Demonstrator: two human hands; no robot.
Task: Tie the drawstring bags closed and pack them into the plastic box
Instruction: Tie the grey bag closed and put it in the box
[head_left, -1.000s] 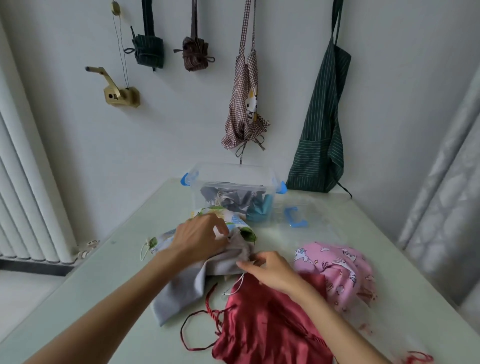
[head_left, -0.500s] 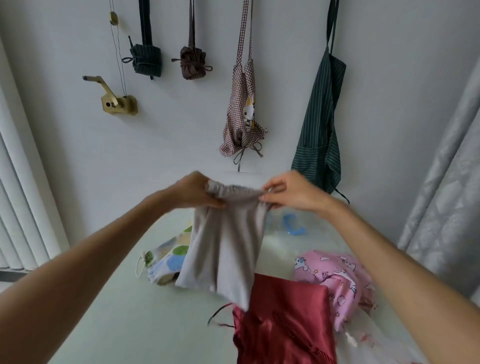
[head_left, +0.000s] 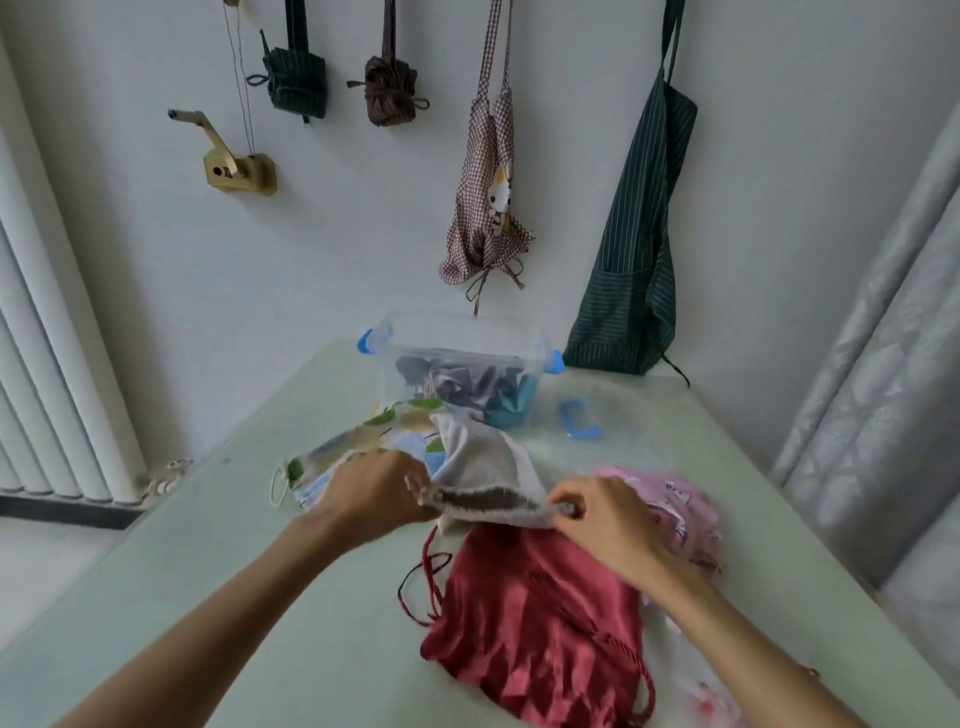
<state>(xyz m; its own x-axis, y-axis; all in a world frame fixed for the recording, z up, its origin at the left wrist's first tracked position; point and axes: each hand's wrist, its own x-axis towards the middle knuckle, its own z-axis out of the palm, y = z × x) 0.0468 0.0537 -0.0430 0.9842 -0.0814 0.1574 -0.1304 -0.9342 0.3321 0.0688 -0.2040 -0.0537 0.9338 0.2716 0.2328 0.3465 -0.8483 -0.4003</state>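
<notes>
A grey drawstring bag (head_left: 480, 460) lies on the table with its gathered mouth facing me. My left hand (head_left: 371, 493) pinches the mouth's left end and my right hand (head_left: 602, 512) pinches its right end. Under the grey bag's far side lies a bag printed with green and blue shapes (head_left: 358, 447). A red satin bag (head_left: 535, 618) with a dark red cord lies just in front of my hands. A pink printed bag (head_left: 680, 504) sits behind my right hand. The clear plastic box (head_left: 400, 374) with blue latches stands at the table's far side, with dark and teal bags inside.
The box's clear lid (head_left: 602, 415) with a blue clip lies to the right of the box. Aprons and small bags hang on the wall (head_left: 634, 249) behind the table. A radiator (head_left: 57, 364) stands at the left, a curtain (head_left: 883, 374) at the right.
The grey bag, held up in the air by both hands half a second ago, is now laid flat on the table, mouth towards me. Both hands came down with it.
</notes>
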